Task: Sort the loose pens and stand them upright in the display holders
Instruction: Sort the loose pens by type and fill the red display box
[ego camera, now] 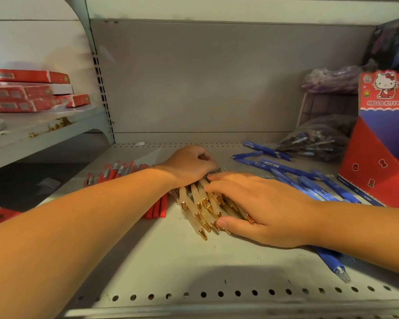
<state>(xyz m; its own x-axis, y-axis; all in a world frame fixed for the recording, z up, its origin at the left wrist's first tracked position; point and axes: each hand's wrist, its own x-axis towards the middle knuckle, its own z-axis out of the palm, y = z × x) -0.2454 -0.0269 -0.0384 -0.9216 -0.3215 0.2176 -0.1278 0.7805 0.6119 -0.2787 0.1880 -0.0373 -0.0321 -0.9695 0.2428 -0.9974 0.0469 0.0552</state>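
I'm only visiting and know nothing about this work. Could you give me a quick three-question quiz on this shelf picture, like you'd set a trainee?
1. True or false: the cream pens already stand upright in the Hello Kitty display box.
2. Pick one: the loose pens lying to the right of them are A green, B blue, C black.
3. In a few words: which hand touches the cream pens?

Key
1. False: they lie flat on the shelf.
2. B, the blue pens.
3. Both: the left hand curls over their far ends, and the right hand lies over the bundle with its thumb against the near side.
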